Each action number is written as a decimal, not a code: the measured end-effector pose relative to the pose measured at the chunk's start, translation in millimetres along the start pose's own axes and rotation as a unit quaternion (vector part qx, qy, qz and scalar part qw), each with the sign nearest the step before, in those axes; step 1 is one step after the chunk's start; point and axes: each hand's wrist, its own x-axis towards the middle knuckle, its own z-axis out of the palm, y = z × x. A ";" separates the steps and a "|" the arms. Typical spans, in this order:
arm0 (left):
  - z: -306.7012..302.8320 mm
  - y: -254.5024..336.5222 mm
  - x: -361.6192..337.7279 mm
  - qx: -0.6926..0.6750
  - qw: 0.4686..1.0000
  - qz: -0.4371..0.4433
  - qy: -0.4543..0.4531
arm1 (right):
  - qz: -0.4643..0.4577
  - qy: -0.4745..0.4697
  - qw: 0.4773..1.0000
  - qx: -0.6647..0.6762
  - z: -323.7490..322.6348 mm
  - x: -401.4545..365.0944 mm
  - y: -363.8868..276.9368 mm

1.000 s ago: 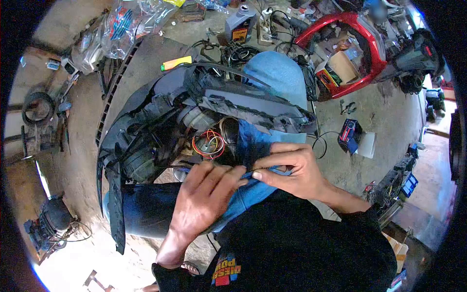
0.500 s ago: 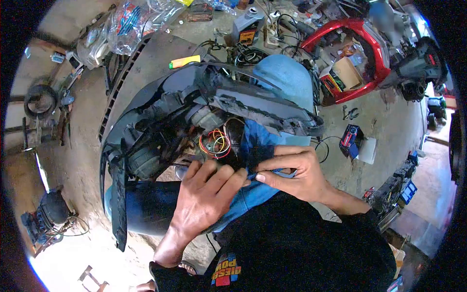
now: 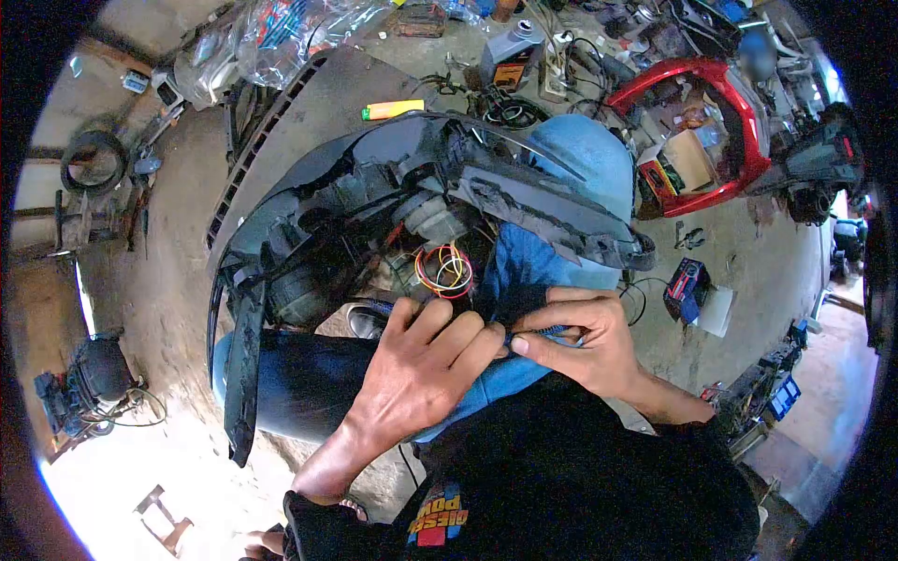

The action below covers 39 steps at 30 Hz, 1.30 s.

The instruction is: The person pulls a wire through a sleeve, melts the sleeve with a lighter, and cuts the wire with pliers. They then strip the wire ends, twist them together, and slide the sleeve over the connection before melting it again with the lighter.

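Note:
Across my lap lies a black plastic vehicle headlight housing (image 3: 360, 182), its rear side facing up, with round sockets showing inside. A loop of red, yellow and white wires (image 3: 443, 271) sits in its middle, just beyond my fingers. My left hand (image 3: 426, 369) is closed, knuckles up, fingertips pinched together over my thigh. Against it, thumb tip to fingertips, my right hand (image 3: 589, 341) is pinched shut as well. A bit of blue, ribbed-looking material shows under the right fingers. I cannot tell what small thing the two hands grip between them.
An orange-and-green box (image 3: 393, 109) lies just past the housing. A red plastic fairing (image 3: 758, 154) with an open cardboard box (image 3: 689, 161) stands at the right. Beyond are a grey bottle (image 3: 511, 58) and plastic bags (image 3: 290, 37). A small dark box (image 3: 687, 288) lies on the floor.
The whole view has shifted, so the housing, wires and both hands appear a little further right. My hands stay pinched together in nearly the same pose.

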 end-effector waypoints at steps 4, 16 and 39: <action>-1.7 2.1 2.3 0.009 1.000 -0.005 -0.020 | 0.009 -0.014 1.000 -0.009 -1.9 0.2 -2.0; -0.3 -2.8 2.0 -0.012 1.000 0.018 -0.005 | -0.012 -0.038 0.999 -0.022 -2.4 5.9 -3.9; -7.9 1.1 10.0 -0.002 0.999 0.008 -0.043 | 0.117 -0.067 0.989 0.061 -8.4 8.0 -11.7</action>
